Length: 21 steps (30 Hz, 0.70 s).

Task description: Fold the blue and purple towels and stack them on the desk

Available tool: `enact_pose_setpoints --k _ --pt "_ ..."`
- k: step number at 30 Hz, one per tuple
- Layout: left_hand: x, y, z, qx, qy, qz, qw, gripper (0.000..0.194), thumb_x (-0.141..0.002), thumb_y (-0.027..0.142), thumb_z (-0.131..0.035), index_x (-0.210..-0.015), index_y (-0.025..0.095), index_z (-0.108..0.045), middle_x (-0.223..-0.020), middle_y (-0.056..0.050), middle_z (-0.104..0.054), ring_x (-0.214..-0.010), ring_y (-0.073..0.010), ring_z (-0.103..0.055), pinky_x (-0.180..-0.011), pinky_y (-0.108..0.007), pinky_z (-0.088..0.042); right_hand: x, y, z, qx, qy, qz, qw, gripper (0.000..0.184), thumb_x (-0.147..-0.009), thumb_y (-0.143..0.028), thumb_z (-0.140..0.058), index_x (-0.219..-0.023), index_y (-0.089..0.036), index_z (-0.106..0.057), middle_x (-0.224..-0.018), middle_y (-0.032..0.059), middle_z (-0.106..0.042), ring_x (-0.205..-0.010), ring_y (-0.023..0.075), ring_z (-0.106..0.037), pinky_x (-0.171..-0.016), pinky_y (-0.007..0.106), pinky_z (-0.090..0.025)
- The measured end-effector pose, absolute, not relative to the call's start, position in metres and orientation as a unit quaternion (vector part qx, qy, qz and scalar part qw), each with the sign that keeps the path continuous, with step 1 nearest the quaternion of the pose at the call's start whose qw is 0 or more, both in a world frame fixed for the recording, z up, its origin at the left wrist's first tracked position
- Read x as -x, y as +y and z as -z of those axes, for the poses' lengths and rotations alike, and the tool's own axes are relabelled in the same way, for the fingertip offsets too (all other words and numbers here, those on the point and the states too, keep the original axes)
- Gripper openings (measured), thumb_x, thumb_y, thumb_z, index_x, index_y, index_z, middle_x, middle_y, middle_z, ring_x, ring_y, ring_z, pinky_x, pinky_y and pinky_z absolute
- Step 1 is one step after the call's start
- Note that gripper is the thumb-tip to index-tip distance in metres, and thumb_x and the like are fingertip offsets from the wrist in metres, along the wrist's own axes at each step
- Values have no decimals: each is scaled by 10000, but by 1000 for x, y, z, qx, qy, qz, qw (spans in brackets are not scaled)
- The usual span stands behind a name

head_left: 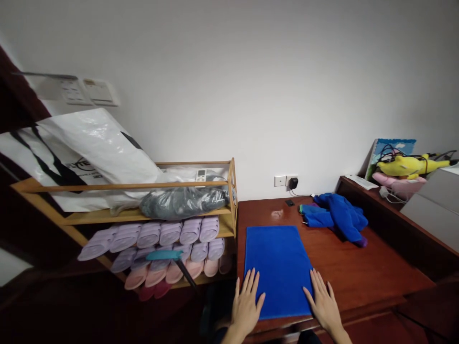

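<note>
A blue towel (279, 267) is spread flat on the reddish-brown desk (380, 272), close to its front left corner. My left hand (246, 302) lies at the towel's left edge with fingers stretched out and thumb resting over the cloth. On the opposite side, my right hand (323, 300) is also flat, its thumb and fingertips at the towel's right edge. Neither hand grips anything. Farther back on the desk is a crumpled heap of blue cloths (335, 215), with bits of purple and green showing at its ends.
Left of the desk stands a wooden rack (231, 215) with several slippers (160, 233), a white bag (96, 148) and a grey plastic-wrapped bundle (184, 201). A black plug (293, 183) sits in the wall socket. A yellow plush toy (405, 166) lies on the raised ledge at right.
</note>
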State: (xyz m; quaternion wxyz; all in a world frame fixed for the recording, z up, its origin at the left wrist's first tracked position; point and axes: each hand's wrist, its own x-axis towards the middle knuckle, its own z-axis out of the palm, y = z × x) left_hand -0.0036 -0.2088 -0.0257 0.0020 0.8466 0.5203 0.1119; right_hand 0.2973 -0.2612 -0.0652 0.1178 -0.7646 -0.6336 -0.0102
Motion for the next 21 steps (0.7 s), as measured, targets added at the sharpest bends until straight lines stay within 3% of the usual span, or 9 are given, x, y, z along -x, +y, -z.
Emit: enact_pose_setpoints --k 5,8,12,16,21 --pt "9 -219 26 -855 507 -107 -7 565 -945 398 -248 -1442 302 2 -1522 2 -197 -1385 -221 -228 -1091 -517 -266 -305 -270 67 762 -631 55 134 811 -823 -696 -246 -1388 -125 -355 -1462 107 -330 -1372 264 -264 -1123 508 -190" --pt "-6 -212 17 -854 505 -125 -23 573 -939 316 -249 -1446 271 13 -1527 6 -179 -1394 -201 -196 -1109 -479 -253 -282 -253 50 760 -626 52 168 762 -858 -644 -229 -1416 -130 -292 -1482 103 -290 -1385 247 -229 -1114 480 -228" --pt "-42 -185 12 -843 520 -136 -16 566 -920 218 -223 -1450 213 -25 -1530 -6 -165 -1400 -181 -162 -1126 -445 -237 -225 -209 27 687 -701 -47 184 581 -927 -486 -132 -1445 -230 -197 -1520 34 -209 -1397 170 -180 -1108 408 -261" --pt "-49 -162 23 -827 552 -110 6 537 -932 335 -238 -1443 198 -151 -1512 -40 -232 -1392 -216 -199 -1126 -484 -228 -201 -175 28 678 -715 -86 150 583 -913 -529 -162 -1433 -272 -220 -1518 37 -218 -1398 179 -174 -1122 440 -217" --pt "-27 -155 29 -821 561 -106 17 567 -930 467 -213 -1445 239 -146 -1526 -31 -177 -1399 -225 -170 -1124 -504 -212 -253 -170 44 775 -620 -46 114 709 -868 -626 -196 -1437 -203 -200 -1522 57 -203 -1408 205 -143 -1137 490 -125"
